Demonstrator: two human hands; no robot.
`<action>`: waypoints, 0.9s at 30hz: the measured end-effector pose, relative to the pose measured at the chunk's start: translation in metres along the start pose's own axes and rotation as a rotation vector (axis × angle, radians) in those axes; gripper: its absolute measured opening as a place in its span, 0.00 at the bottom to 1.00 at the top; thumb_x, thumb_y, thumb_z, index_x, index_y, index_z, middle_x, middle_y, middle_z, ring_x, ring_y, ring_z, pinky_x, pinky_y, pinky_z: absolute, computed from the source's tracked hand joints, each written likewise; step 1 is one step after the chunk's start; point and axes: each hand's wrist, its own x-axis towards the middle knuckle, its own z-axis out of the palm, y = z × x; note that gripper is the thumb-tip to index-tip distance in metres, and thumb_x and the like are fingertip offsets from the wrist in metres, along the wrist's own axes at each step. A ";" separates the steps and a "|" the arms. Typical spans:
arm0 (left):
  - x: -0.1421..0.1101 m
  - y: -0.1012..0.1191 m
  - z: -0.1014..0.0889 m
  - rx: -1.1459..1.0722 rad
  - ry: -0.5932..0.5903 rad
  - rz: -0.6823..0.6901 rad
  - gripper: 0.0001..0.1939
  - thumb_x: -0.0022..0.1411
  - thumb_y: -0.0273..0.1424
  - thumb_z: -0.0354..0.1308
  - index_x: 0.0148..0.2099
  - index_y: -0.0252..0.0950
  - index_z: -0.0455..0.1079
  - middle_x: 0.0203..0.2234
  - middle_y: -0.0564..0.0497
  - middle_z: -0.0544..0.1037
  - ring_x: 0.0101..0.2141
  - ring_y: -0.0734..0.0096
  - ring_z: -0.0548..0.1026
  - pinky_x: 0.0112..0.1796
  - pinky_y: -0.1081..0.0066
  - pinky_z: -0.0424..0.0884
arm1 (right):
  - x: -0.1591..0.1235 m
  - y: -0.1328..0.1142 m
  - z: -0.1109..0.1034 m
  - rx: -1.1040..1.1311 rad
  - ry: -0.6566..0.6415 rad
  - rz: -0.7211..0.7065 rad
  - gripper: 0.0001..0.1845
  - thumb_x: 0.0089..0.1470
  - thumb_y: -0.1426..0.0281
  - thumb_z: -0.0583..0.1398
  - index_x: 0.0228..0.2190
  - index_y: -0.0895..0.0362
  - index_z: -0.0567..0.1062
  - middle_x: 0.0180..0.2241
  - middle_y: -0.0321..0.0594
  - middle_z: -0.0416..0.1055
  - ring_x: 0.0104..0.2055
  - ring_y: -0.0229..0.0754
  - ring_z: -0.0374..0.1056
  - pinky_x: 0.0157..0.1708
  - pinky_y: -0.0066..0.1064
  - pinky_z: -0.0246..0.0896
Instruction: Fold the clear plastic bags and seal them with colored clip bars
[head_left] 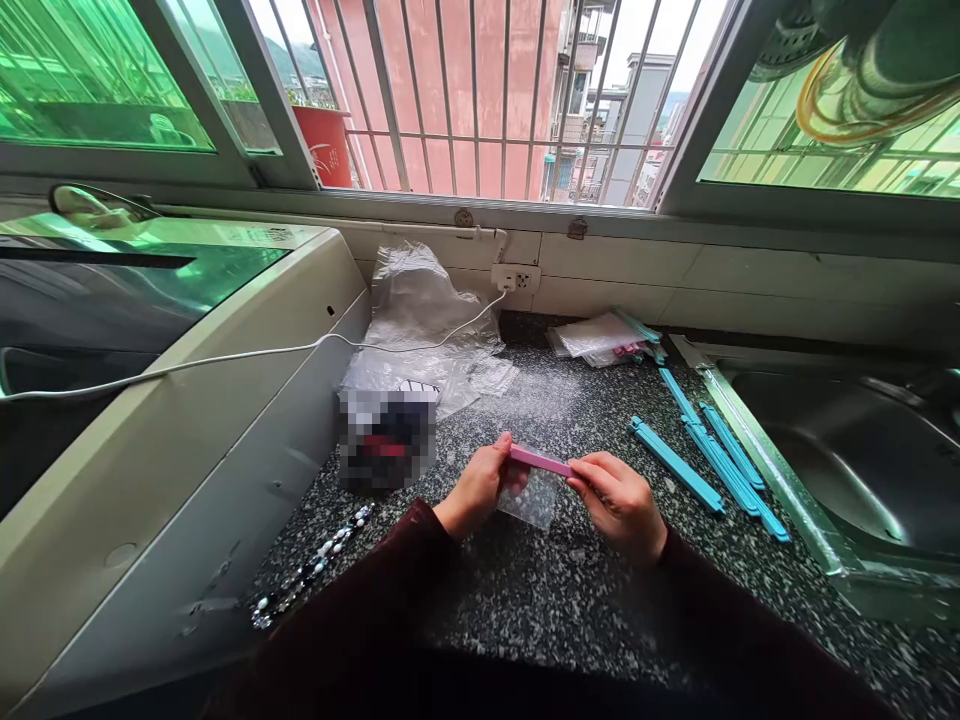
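A narrow pink bag-sealing clip (541,461) stretches between my two hands over the speckled counter. My left hand (480,485) has its thumb and fingers closed around the clip's left end. At the other end, my right hand (616,500) pinches the clip between thumb and fingers. Below the clip hangs a small clear plastic bag (531,502), close to the left fingers; whether the clip is closed over its edge I cannot tell. Several teal sealing clips (679,465) lie on the counter to the right of my right hand.
A metal sink (832,440) lies to the right, a large pale appliance (300,400) to the left. Crumpled clear plastic (427,300), a blurred dark item (386,440) and a beaded string (315,560) lie left. Flat packets (600,338) sit behind; a white cable (330,338) crosses left.
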 end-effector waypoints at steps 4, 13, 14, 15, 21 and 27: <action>-0.002 0.002 0.002 -0.093 0.003 -0.012 0.25 0.49 0.52 0.55 0.19 0.32 0.64 0.11 0.55 0.63 0.14 0.79 0.59 0.18 0.75 0.54 | 0.000 0.000 -0.001 0.019 0.013 -0.003 0.13 0.50 0.79 0.58 0.38 0.56 0.73 0.29 0.43 0.71 0.30 0.40 0.68 0.28 0.32 0.68; 0.002 0.001 0.000 -0.196 0.089 -0.092 0.23 0.48 0.49 0.59 0.25 0.30 0.68 0.13 0.53 0.68 0.15 0.78 0.65 0.17 0.78 0.57 | 0.001 -0.002 0.000 0.002 0.075 0.007 0.13 0.50 0.78 0.59 0.39 0.56 0.73 0.32 0.43 0.71 0.33 0.40 0.69 0.31 0.31 0.70; 0.002 0.001 0.000 -0.196 0.086 -0.083 0.23 0.48 0.49 0.59 0.25 0.30 0.68 0.13 0.53 0.68 0.15 0.79 0.65 0.17 0.78 0.57 | 0.001 -0.003 -0.001 0.010 0.073 0.017 0.13 0.51 0.78 0.59 0.39 0.56 0.73 0.32 0.43 0.71 0.33 0.40 0.69 0.32 0.31 0.70; 0.003 0.001 0.000 -0.194 0.079 -0.074 0.23 0.48 0.48 0.59 0.25 0.30 0.68 0.13 0.53 0.68 0.15 0.79 0.65 0.17 0.78 0.57 | 0.002 -0.003 -0.001 0.022 0.068 0.029 0.12 0.51 0.78 0.58 0.39 0.55 0.73 0.32 0.43 0.71 0.33 0.40 0.69 0.32 0.31 0.70; 0.002 0.001 -0.002 -0.225 0.059 -0.110 0.19 0.53 0.43 0.57 0.27 0.30 0.69 0.14 0.52 0.69 0.15 0.79 0.65 0.16 0.78 0.58 | 0.001 -0.002 -0.003 0.120 0.061 0.111 0.10 0.51 0.78 0.58 0.37 0.56 0.72 0.31 0.42 0.70 0.32 0.38 0.68 0.29 0.28 0.69; 0.003 0.005 -0.002 -0.247 0.102 -0.097 0.18 0.57 0.41 0.54 0.26 0.30 0.68 0.13 0.52 0.69 0.15 0.78 0.65 0.17 0.78 0.59 | 0.003 -0.005 -0.005 0.233 0.077 0.192 0.08 0.52 0.76 0.57 0.35 0.57 0.72 0.31 0.41 0.70 0.31 0.38 0.68 0.29 0.29 0.69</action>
